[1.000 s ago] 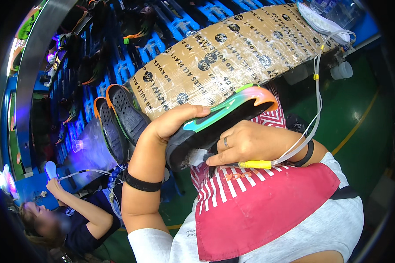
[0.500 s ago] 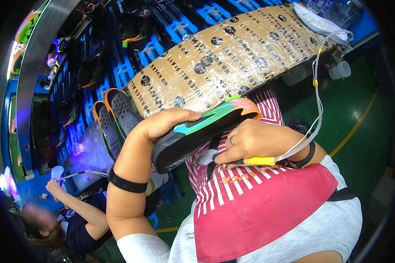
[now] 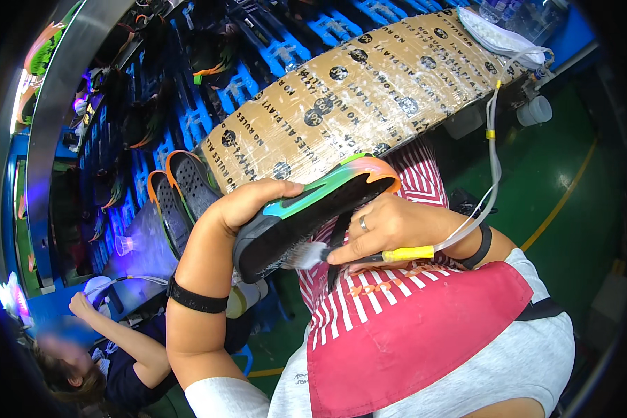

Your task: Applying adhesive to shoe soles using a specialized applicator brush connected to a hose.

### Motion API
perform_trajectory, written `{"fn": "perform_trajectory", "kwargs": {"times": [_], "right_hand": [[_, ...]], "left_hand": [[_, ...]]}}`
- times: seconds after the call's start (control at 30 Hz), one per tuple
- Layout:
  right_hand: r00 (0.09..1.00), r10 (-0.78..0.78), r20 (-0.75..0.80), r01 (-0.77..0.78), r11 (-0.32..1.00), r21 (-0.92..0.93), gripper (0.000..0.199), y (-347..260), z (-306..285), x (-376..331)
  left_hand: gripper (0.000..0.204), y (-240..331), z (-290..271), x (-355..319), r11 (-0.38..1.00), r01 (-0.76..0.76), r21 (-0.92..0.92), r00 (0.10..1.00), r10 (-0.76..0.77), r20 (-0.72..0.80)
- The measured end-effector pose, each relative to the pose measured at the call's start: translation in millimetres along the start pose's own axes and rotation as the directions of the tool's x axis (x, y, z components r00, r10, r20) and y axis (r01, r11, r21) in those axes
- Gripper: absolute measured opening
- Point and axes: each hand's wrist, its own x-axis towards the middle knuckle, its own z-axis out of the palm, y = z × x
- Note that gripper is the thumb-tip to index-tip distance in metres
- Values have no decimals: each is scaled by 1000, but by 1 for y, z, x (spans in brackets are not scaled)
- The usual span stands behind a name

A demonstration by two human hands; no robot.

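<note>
My left hand (image 3: 251, 200) grips a black shoe sole (image 3: 285, 240) with a green-to-orange side rim. Its thumb lies along the rim, and the other fingers are hidden behind the sole. The sole is held tilted above my lap, its dark hollow face toward me. In my right hand (image 3: 390, 226) is a brush (image 3: 312, 256) with pale bristles and a dark handle wrapped in yellow tape. Those bristles meet the near edge of the sole's black face. A clear tube (image 3: 493, 167) runs from the handle over my right wrist.
A cardboard-covered bench (image 3: 327, 104) lies ahead, with a white pad (image 3: 498, 38) at its far right. Two grey perforated shoe pieces (image 3: 177, 202) with orange rims stand left of it. Beyond is a blue slatted conveyor (image 3: 285, 52). A co-worker (image 3: 118, 341) sits at the lower left.
The brush has moved left, its bristles now over the sole's near edge. The sole and my left hand have shifted slightly left.
</note>
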Motion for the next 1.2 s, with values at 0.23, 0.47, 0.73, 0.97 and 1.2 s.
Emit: {"fn": "perform_trajectory", "kwargs": {"times": [0.23,0.47,0.73,0.97,1.2], "right_hand": [[997,42,-60,-49,992,-118,31,4,11,5],[979,-29,-202,2,991,-134,28,4,3,3],[943,65,-325,17,970,242,25,4,-1,4],[715,575,-397,-343,784,518,20,21,-5,-5],[400,538,-742,-334,840,428,21,31,-13,-6]], "left_hand": [[36,2,0,5,999,-49,23,997,48,54],[40,-1,-5,-10,990,-26,-139,998,17,-62],[37,-17,-8,-12,943,-195,-269,980,174,-101],[40,-47,16,9,778,-305,-548,949,297,-108],[36,-61,24,21,574,-299,-762,926,367,-87]]}}
